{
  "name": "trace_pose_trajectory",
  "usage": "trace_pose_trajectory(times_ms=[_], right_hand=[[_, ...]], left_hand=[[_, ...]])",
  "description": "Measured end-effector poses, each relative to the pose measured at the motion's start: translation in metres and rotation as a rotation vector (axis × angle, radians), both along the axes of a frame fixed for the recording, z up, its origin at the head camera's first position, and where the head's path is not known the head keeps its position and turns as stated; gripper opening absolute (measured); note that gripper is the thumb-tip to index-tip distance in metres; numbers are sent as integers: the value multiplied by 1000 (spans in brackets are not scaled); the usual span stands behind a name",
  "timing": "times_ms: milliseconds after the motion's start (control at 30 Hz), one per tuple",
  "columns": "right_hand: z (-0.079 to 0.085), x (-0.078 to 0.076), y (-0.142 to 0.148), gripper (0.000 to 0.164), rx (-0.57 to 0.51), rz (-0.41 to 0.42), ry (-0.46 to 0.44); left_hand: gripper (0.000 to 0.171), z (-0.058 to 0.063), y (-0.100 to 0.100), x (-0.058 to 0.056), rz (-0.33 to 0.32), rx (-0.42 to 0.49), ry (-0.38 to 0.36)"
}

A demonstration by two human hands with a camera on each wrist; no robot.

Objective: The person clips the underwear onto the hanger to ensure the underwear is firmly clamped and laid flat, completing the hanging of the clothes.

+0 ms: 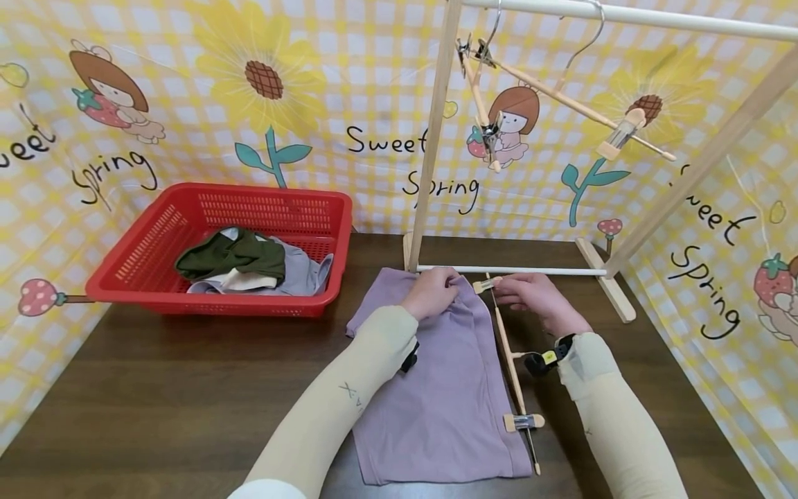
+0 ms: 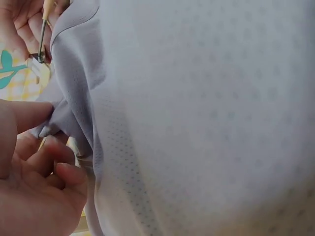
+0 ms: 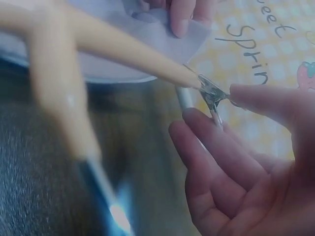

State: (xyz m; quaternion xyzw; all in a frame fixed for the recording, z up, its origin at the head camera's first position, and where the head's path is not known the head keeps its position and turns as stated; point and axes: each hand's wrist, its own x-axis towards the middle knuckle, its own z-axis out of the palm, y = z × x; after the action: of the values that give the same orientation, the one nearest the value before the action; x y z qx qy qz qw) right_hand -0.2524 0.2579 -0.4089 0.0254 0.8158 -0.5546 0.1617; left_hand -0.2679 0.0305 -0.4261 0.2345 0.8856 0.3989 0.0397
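Note:
Purple shorts (image 1: 436, 402) lie flat on the dark table, waistband edge toward the right. My left hand (image 1: 431, 292) pinches the far corner of the waistband; in the left wrist view the cloth is bunched between thumb and fingers. Along the waistband lies a wooden clip hanger (image 1: 503, 333). Its near clip (image 1: 524, 422) overlaps the waistband's near end. My right hand (image 1: 535, 298) pinches the far clip (image 1: 486, 285), just beside the left hand's corner. In the right wrist view, thumb and fingers press that clip's metal parts (image 3: 212, 92).
A red basket (image 1: 218, 299) at the back left holds folded green, white and grey clothes (image 1: 233, 256). Behind the hands stands a wooden rack (image 1: 430, 152), with two clip hangers (image 1: 548, 90) on its top rail. A patterned cloth backdrop (image 1: 374, 90) closes off the back.

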Motion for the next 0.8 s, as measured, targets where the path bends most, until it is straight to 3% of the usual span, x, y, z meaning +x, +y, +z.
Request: trace_pose_trajectory(times_ms=[233,500,800], right_hand=[[4,-1,5,53,-137,-17,-72],[8,2,4,54,-210,-11,-68],[6,6,-7,47,-161,-73,112]], left_hand=[[14,4,-2,-2,25,-29,1],[22,6,-5,-1,6,-98,24],[23,10,-6,1,17,-143,23]])
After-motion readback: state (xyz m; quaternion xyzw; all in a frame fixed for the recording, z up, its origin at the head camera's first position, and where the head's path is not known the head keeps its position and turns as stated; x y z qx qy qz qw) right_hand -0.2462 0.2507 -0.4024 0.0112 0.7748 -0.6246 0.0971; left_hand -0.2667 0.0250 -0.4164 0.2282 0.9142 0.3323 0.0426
